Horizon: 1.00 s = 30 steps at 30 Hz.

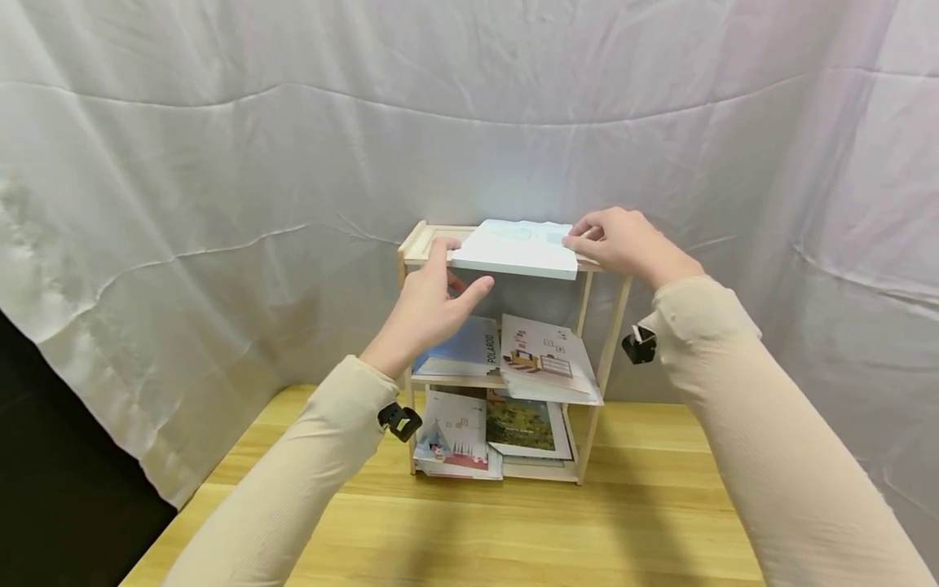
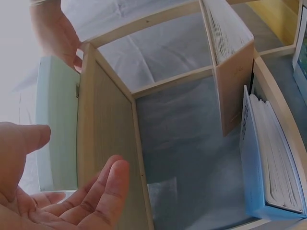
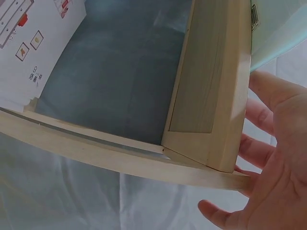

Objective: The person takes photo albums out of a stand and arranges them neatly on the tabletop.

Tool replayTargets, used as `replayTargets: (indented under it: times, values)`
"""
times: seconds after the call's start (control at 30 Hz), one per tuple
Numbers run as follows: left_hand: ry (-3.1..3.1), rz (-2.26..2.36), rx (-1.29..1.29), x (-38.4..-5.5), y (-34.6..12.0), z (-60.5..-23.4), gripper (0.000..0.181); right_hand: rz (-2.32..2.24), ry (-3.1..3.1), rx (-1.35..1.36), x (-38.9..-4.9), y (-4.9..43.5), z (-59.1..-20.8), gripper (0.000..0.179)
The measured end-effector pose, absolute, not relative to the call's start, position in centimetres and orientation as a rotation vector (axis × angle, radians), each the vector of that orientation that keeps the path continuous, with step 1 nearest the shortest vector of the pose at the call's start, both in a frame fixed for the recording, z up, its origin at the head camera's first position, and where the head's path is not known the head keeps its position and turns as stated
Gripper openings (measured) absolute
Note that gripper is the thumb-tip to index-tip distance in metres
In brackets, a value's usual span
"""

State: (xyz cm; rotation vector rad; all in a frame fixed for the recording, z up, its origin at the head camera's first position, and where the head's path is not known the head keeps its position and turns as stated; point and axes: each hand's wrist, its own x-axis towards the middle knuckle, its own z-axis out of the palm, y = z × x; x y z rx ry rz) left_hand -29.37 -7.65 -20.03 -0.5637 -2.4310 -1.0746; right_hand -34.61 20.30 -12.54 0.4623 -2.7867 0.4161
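Observation:
A pale mint book [image 1: 521, 244] lies flat on the top board of a small wooden shelf [image 1: 424, 241], its spine jutting past the front edge. My left hand [image 1: 425, 306] is at the book's left front corner, fingers spread and thumb held apart; in the left wrist view the thumb [image 2: 36, 138] overlaps the mint spine [image 2: 57, 124]. At the right end, my right hand [image 1: 627, 244] touches the book's side with its fingertips. The right wrist view has those fingers [image 3: 261, 115] loosely bent beside the board's corner, close under the mint cover [image 3: 278, 33].
On the middle tier are a blue album [image 1: 462, 346] lettered POLAROID and an illustrated album [image 1: 546, 355] jutting out in front. Below them lie another illustrated album [image 1: 455, 432] and one with a tree picture [image 1: 524, 424]. The shelf stands on a wooden table [image 1: 352, 505] before a grey curtain [image 1: 293, 179].

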Motion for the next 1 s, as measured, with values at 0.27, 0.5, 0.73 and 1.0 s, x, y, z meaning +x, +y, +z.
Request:
replayTargets:
  times: [0.27,0.5,0.73,1.0]
  values:
    - [-2.484,-1.266,-0.618,-29.8,-8.4,-19.5,0.059,0.474,-2.805,0.495,-34.9,20.2,-12.6,0.044]
    - [-2.478,-1.656,-0.613,-30.0,-8.9,-17.7,0.046,0.623,-2.858,0.483,-34.9,20.5,-12.1,0.05]
    - [-2.349,-1.975,-0.52,-30.3,-9.4,-16.9,0.021,0.84,-2.874,0.453,-34.8,20.3,-12.0,0.046]
    - [-2.317,-2.069,-0.494,-30.3,-9.3,-16.6,0.012,0.826,-2.886,0.463,-34.6,20.9,-11.9,0.047]
